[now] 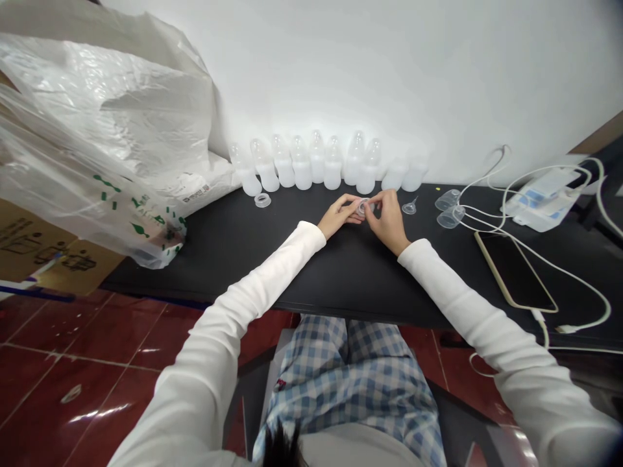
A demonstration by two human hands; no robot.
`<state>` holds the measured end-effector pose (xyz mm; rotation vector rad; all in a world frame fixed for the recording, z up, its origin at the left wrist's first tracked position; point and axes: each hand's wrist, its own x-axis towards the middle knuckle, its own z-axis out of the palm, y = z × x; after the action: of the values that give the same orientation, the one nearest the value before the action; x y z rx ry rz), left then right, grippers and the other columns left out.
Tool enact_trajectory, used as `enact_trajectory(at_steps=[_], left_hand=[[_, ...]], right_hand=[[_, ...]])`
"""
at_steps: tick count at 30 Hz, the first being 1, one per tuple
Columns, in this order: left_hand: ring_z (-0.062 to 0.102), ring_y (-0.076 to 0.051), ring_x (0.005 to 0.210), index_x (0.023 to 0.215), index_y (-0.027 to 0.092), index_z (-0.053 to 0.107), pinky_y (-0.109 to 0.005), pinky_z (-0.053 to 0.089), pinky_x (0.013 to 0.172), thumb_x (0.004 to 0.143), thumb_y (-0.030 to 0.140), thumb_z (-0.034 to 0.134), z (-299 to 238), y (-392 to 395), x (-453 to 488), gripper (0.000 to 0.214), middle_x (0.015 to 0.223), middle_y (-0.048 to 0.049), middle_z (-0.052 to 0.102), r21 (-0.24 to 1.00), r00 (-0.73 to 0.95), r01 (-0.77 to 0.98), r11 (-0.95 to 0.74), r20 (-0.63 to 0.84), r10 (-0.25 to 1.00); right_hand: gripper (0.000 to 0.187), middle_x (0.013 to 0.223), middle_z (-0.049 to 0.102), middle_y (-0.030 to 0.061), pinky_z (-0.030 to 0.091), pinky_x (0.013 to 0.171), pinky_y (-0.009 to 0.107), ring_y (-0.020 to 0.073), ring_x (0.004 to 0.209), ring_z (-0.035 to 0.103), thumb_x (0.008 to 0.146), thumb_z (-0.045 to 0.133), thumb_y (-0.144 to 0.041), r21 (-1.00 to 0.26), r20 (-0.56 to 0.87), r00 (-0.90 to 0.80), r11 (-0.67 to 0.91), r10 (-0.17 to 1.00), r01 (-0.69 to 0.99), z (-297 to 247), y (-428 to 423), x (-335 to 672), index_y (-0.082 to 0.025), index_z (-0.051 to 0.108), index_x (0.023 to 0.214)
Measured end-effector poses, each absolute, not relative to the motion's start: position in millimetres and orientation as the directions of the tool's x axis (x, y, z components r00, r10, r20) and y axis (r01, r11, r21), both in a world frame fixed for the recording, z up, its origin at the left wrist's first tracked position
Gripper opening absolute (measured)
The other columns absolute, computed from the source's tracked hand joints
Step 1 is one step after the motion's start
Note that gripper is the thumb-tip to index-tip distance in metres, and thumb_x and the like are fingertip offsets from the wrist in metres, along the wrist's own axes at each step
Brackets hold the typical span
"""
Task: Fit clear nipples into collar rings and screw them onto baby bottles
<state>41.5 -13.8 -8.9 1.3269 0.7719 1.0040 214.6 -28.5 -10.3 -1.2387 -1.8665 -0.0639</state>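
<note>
My left hand [338,216] and my right hand [388,217] meet over the black table [233,240], fingertips pinched together on a small clear plastic ring part [363,207]. Both hands hold it from either side. A row of several translucent baby bottles [316,165] stands along the white wall just behind my hands. A loose clear ring [262,200] lies to the left, and a small clear teat [409,207] lies just right of my right hand.
A big white plastic bag [97,130] fills the left end of the table, over a cardboard box [43,253]. At the right lie two clear caps [448,209], a phone [514,269] on a white cable, and a white charger unit [545,198].
</note>
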Motion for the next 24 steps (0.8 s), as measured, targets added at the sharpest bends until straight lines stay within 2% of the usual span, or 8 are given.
enact_trajectory(at_steps=[3,5,10,14,19,24], left_hand=[[0.076,-0.018,0.088,0.111,0.019,0.060,-0.040,0.059,0.094,0.086,0.044,0.080,-13.3,-10.0,40.5,0.040,0.090,-0.0038,0.076,0.988,0.433,-0.149,-0.048,0.109,0.895],[0.075,-0.017,0.085,0.110,0.019,0.060,-0.038,0.060,0.092,0.083,0.039,0.083,-15.8,-8.1,40.7,0.041,0.087,-0.0023,0.076,0.985,0.427,-0.159,-0.059,0.123,0.896],[0.073,-0.013,0.074,0.105,0.017,0.061,-0.030,0.060,0.081,0.086,0.025,0.079,-18.4,-7.0,42.1,0.028,0.076,0.0015,0.073,0.982,0.391,-0.171,-0.075,0.138,0.910],[0.071,-0.011,0.068,0.105,0.017,0.063,-0.024,0.059,0.073,0.086,0.015,0.074,-18.6,-8.7,42.2,0.022,0.069,0.0043,0.070,0.988,0.370,-0.096,-0.122,0.150,0.917],[0.067,-0.009,0.059,0.100,0.018,0.064,-0.021,0.057,0.067,0.086,0.002,0.063,-14.2,-13.8,42.3,0.021,0.062,0.0071,0.067,0.988,0.316,0.020,-0.156,0.142,0.938],[0.064,-0.008,0.054,0.094,0.018,0.058,-0.019,0.054,0.060,0.090,0.002,0.061,-9.0,-20.5,45.9,0.016,0.060,0.0078,0.065,0.985,0.289,0.081,-0.150,0.120,0.950]], right_hand=[[0.028,0.102,0.059,0.0089,0.051,0.077,0.039,0.0202,0.079,0.057,0.096,0.057,-0.043,-0.518,0.652,-0.031,0.475,0.758,0.712,-17.9,-22.3,216.4,-0.020,0.050,0.109],[0.032,0.098,0.061,0.0071,0.051,0.074,0.037,0.0184,0.074,0.056,0.095,0.058,-0.046,-0.582,0.603,-0.035,0.470,0.797,0.664,-20.6,-20.2,217.0,-0.020,0.049,0.112],[0.030,0.081,0.062,0.0028,0.048,0.071,0.034,0.0170,0.069,0.054,0.099,0.051,-0.052,-0.638,0.525,-0.189,0.531,0.830,0.558,-15.5,-23.8,215.5,-0.022,0.055,0.099],[0.033,0.073,0.060,-0.0004,0.046,0.064,0.030,0.0147,0.063,0.051,0.093,0.059,-0.056,-0.715,0.479,-0.190,0.506,0.857,0.483,-11.4,-27.1,213.2,-0.024,0.052,0.090],[0.025,0.067,0.055,-0.0022,0.042,0.060,0.029,0.0137,0.059,0.047,0.088,0.061,-0.045,-0.713,0.482,-0.185,0.506,0.856,0.484,-11.3,-28.2,210.0,-0.024,0.049,0.085],[0.020,0.065,0.052,-0.0038,0.039,0.059,0.029,0.0133,0.057,0.045,0.090,0.060,-0.038,-0.688,0.487,-0.208,0.519,0.848,0.506,-7.4,-32.1,207.9,-0.025,0.047,0.083]])
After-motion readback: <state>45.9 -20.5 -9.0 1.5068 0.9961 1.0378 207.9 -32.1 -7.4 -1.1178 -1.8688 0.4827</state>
